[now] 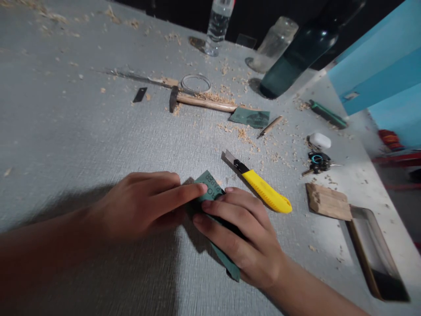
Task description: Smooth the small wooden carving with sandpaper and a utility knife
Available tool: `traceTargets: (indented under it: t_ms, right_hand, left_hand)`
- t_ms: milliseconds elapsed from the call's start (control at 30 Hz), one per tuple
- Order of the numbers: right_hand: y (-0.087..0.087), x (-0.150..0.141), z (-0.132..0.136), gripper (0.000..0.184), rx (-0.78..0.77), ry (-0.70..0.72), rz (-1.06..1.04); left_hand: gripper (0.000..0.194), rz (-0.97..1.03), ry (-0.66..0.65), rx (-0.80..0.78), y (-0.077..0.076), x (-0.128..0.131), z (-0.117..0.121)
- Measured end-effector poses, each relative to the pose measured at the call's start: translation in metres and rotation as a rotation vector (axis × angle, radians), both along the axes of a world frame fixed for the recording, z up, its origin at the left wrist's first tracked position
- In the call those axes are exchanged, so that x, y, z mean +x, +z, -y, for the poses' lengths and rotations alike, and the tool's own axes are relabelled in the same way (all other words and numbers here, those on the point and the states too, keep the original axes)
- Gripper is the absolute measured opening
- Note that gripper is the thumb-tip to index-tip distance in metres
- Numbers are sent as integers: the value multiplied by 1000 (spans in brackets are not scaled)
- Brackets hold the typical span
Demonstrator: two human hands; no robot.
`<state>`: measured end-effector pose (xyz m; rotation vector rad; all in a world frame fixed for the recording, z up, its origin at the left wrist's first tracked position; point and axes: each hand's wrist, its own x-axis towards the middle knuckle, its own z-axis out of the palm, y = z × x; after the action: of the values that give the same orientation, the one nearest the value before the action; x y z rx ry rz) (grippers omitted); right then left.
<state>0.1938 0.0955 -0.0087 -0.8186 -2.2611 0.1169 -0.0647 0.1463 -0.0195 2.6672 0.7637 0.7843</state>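
Green paper [212, 192] partly hidden — right hand [245, 232] over it, clear bottle [219, 28] cut off above

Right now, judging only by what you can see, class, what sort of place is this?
Probably a woodworking spot; home or workshop, I cannot tell. Wood shavings lie scattered over the grey table, a hammer rests among them, and the right hand grips what looks like green sandpaper.
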Motion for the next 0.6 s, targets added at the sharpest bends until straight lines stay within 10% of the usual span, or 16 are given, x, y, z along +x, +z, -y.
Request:
traceTargets:
  t_ms: [600]
  right_hand:
    - [-3,4,-3,33,-127,44,-75]
  left_hand:
    - [31,64,8,-29,3,1,0]
